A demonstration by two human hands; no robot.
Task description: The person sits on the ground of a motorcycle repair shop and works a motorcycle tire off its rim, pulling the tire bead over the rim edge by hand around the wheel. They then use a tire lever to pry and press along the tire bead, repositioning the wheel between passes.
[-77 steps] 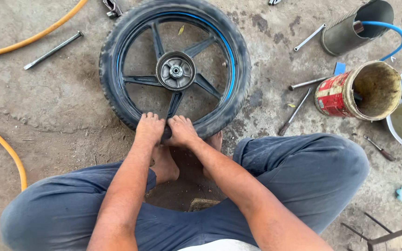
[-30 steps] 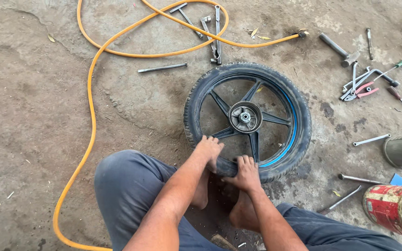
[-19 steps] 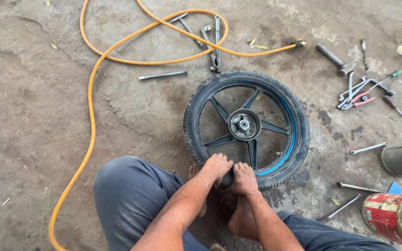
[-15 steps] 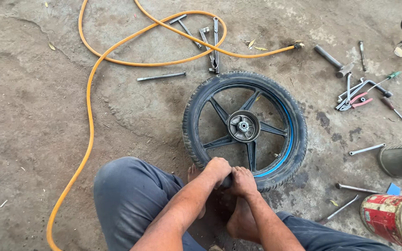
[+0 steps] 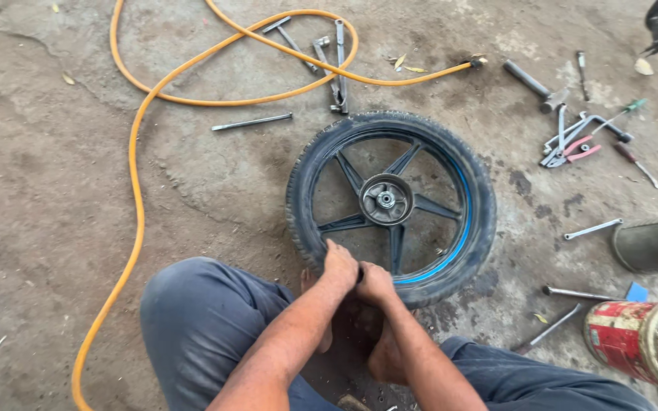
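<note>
A motorcycle wheel with a black tyre (image 5: 306,183), dark spokes and a blue rim stripe lies flat on the concrete in front of me. My left hand (image 5: 339,264) and my right hand (image 5: 375,281) sit side by side on the tyre's near edge, fingers curled and pressing on the rubber. Both forearms reach forward between my knees, which are in grey trousers. My bare feet (image 5: 384,358) rest under the hands, against the tyre's near side. What the fingertips do at the rim is hidden.
An orange hose (image 5: 135,190) loops from the far side down the left. Metal rods and wrenches (image 5: 329,53) lie beyond the wheel, more hand tools (image 5: 573,144) at the right. A red can (image 5: 634,342) and a grey tube (image 5: 649,245) stand at the right.
The view has swung left, so the wheel sits more to the right and more hose shows. My hands have stayed together on the tyre's near edge, curling tighter.
</note>
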